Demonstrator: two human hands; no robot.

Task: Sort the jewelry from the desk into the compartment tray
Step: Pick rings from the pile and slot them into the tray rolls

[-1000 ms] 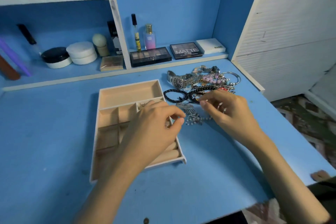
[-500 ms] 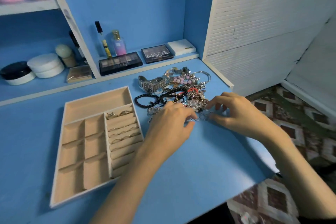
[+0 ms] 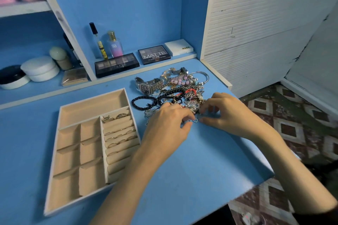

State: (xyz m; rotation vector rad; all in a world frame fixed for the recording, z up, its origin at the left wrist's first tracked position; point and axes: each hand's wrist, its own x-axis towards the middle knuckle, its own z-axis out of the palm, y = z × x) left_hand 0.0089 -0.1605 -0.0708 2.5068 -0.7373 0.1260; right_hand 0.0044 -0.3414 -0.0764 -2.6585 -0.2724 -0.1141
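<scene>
At frame centre, the left hand (image 3: 168,124) and right hand (image 3: 225,115) are both pinching a small silver piece (image 3: 195,120) below the jewelry pile (image 3: 175,86), while the compartment tray (image 3: 93,107) is sitting lower left on the desk (image 3: 182,170).

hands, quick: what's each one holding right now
Left hand: pinches one end of a small silver looped jewelry piece.
Right hand: pinches the other end of it.

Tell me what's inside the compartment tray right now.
Rings sit between the rolls in the tray's right column. The long and square compartments show nothing. The left forearm covers that column's lower end.
</scene>
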